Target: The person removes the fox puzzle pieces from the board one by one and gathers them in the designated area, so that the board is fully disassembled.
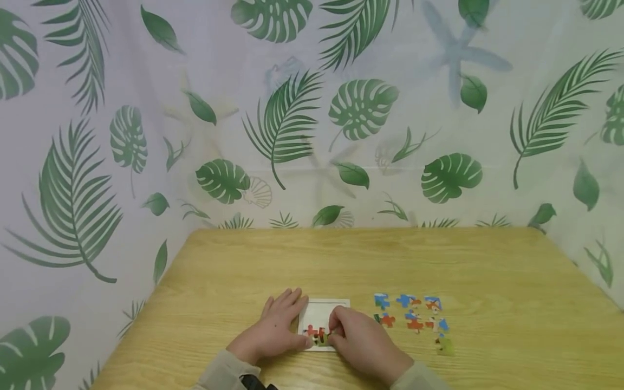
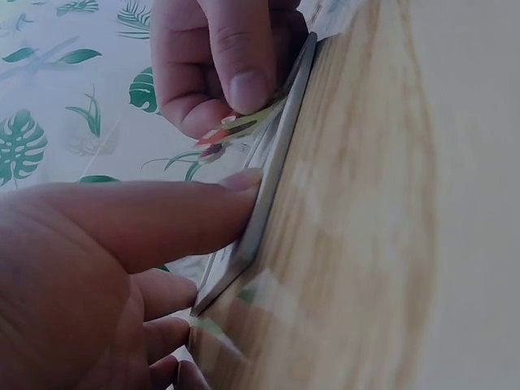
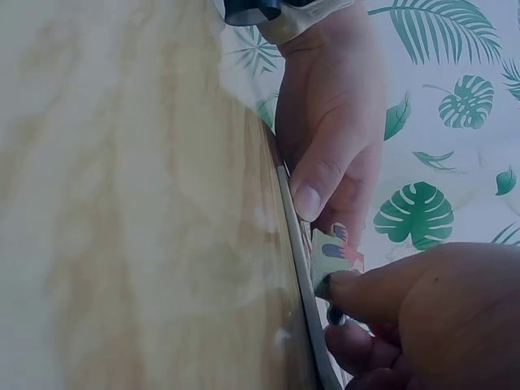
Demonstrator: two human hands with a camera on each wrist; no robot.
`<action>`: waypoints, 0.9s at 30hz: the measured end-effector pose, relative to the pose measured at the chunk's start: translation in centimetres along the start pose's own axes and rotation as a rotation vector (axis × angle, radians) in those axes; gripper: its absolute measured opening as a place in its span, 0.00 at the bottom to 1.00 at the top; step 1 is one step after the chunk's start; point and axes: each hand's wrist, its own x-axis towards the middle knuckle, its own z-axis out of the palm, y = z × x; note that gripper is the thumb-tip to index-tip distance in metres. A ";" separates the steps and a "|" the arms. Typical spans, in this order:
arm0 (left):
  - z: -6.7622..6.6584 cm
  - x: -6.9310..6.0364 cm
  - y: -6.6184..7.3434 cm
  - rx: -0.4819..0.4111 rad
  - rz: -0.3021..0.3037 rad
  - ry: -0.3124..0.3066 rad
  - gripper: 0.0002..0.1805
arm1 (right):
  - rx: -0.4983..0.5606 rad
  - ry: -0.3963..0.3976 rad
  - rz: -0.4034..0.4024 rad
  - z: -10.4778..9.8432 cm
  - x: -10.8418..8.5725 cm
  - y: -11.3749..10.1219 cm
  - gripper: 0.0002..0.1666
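A white puzzle tray (image 1: 324,307) lies on the table in the head view. My left hand (image 1: 278,327) rests along its left side with fingers extended. Its thumb (image 2: 187,215) lies on the near rim in the left wrist view. With thumb and bent fingers my right hand (image 1: 363,341) pinches a green and red puzzle piece (image 3: 331,252) over the tray's near part. That piece is tilted up from the tray in the left wrist view. A red puzzle piece (image 1: 310,329) is at the tray's lower left. The right hand hides the tray's right side.
Several loose puzzle pieces (image 1: 414,324) lie in rough rows to the right of the tray, with a green one (image 1: 444,345) nearest the front. The wooden table (image 1: 234,260) meets a leaf-patterned curtain (image 1: 302,211) at its back and sides.
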 end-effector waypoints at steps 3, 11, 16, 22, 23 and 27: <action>0.1 0.1 0.1 0.004 0.009 0.021 0.52 | 0.015 0.024 -0.024 -0.3 -0.1 0.1 0.09; 0.3 0.0 0.1 -0.004 -0.001 0.020 0.52 | 0.087 -0.013 -0.031 -1.2 -0.3 0.6 0.09; 0.4 -0.1 0.3 -0.020 -0.010 0.004 0.51 | 0.091 -0.052 0.034 -2.3 -0.8 1.8 0.09; 0.3 0.0 0.3 -0.030 -0.009 -0.003 0.51 | 0.111 -0.070 0.036 -4.1 -2.0 3.4 0.09; 0.3 0.0 0.3 -0.028 -0.009 -0.001 0.51 | 0.115 -0.070 0.036 -4.4 -2.2 3.6 0.09; 0.2 0.0 0.0 -0.026 -0.012 -0.001 0.52 | 0.111 -0.067 0.044 -5.4 -3.2 4.8 0.08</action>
